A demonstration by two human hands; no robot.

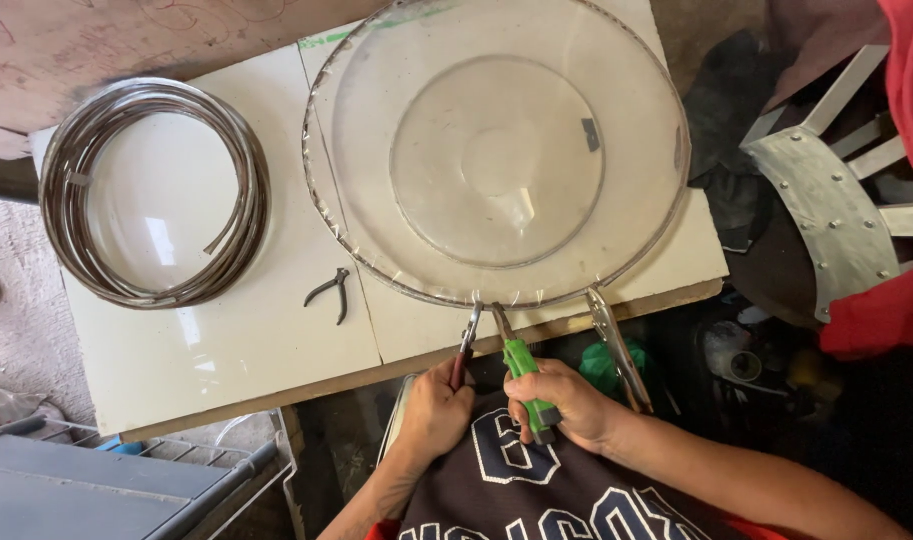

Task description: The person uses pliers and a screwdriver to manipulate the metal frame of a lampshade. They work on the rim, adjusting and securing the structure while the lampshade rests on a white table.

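Clear round dish (497, 150), wide and shallow, lying flat on the white tabletop (227, 350) with its near rim overhanging the front edge. Rim gripped at the near side by two tools: red-handled pliers (467, 345) in the left hand (432, 410), fingers wrapped shut around the handles; green-handled pliers (522, 365) in the right hand (567, 405), fingers likewise closed tight. Locking pliers (617, 345) clamped on the rim just to the right, unheld. Metal edging apparently seated around most of the rim, only the near stretch in hand. Farther left, small black pliers (329, 293) and a coil of metal strip (152, 190). Cluttered workshop floor beyond, metal bracket (832, 215) at right.
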